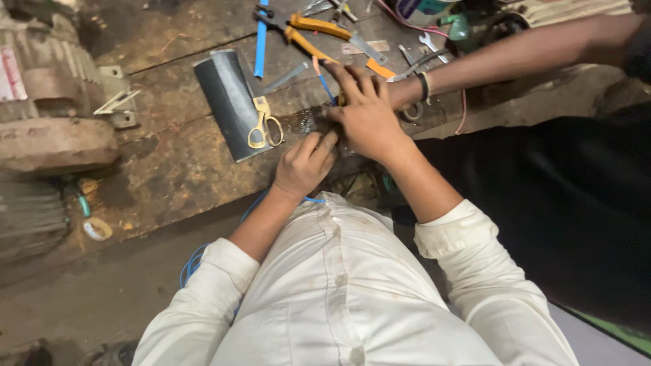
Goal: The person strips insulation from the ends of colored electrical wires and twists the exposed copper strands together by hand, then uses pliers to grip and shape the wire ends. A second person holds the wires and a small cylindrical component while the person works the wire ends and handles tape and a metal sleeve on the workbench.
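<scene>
White shirt sleeves (325, 291) lead to the left hand (305, 163) pinching and the right hand (366, 112) pressed flat on a dark piece hidden beneath them at the bench (176, 163) near edge, yellow-handled scissors (263, 123) just beside, another person's hand (407, 91) touching.

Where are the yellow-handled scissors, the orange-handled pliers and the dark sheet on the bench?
yellow-handled scissors (263, 126): head view, on the handle loops.
orange-handled pliers (308, 30): head view, between the two orange handles, near the upper one.
dark sheet (227, 88): head view, on its bare upper half, above the scissors.
</scene>
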`<state>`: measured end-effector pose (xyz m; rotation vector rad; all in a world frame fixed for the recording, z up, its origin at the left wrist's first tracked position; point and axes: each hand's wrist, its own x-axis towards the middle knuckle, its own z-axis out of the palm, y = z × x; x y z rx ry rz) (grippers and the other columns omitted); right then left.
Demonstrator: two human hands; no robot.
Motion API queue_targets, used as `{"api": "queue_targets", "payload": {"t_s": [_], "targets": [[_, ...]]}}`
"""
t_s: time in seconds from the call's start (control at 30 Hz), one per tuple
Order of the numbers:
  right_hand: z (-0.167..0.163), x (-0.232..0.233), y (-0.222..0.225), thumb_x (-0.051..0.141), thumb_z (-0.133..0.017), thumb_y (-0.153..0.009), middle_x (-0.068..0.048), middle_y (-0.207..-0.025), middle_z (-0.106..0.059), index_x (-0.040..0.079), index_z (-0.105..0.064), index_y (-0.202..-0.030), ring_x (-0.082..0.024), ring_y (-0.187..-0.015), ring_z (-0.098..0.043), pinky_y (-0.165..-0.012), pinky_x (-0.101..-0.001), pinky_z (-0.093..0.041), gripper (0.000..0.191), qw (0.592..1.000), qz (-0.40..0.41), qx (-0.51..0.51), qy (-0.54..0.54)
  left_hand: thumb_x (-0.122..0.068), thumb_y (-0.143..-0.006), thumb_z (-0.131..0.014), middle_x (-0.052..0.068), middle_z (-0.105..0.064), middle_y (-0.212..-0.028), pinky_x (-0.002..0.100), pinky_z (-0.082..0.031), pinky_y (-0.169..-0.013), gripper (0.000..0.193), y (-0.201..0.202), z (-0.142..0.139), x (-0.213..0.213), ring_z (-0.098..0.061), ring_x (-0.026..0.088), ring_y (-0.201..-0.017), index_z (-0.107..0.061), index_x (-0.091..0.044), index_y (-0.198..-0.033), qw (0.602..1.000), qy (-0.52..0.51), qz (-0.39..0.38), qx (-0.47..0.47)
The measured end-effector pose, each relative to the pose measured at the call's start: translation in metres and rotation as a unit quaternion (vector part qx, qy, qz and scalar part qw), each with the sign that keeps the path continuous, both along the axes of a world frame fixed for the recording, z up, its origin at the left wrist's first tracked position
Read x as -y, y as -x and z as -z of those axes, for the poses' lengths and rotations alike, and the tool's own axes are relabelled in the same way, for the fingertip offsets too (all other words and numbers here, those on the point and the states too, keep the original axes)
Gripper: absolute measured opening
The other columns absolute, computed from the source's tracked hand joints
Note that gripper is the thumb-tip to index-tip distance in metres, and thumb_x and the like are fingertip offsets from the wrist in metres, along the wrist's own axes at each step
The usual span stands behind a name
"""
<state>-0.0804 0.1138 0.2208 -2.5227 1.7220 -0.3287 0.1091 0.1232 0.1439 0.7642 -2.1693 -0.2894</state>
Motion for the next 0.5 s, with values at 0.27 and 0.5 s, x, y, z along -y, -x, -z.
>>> {"api": "queue_targets", "payload": {"t_s": [0.27, 0.5], "targets": [[0.001, -0.089, 0.038, -0.005, -0.07, -0.084, -0.015, -0.15, -0.053, 0.009, -0.073, -0.113, -0.04, -0.147, -0.045, -0.123, -0.0512, -0.036, 0.032, 0.96, 0.104, 0.231, 0.117, -0.018, -0.097, -0.075, 0.012, -0.065, -0.096, 0.042, -0.054, -0.068, 0.015, 0.01, -0.013, -0.005, -0.069, 0.034, -0.077, -0.073, -0.012, -0.11, 0.988, -0.148, -0.041, -0.036], [0.026, -0.126, 0.073, 0.008, -0.068, -0.094, -0.012, -0.128, -0.062, 0.004, -0.068, -0.111, -0.031, -0.115, -0.062, -0.093, -0.0368, -0.057, 0.017, 0.877, 0.323, 0.356, 0.022, -0.03, -0.096, -0.077, 0.002, -0.067, -0.088, 0.03, -0.049, -0.067, 0.03, 0.023, 0.015, 0.019, -0.063, 0.014, -0.075, -0.076, -0.005, -0.111, 0.835, -0.527, 0.012, -0.158]]}}
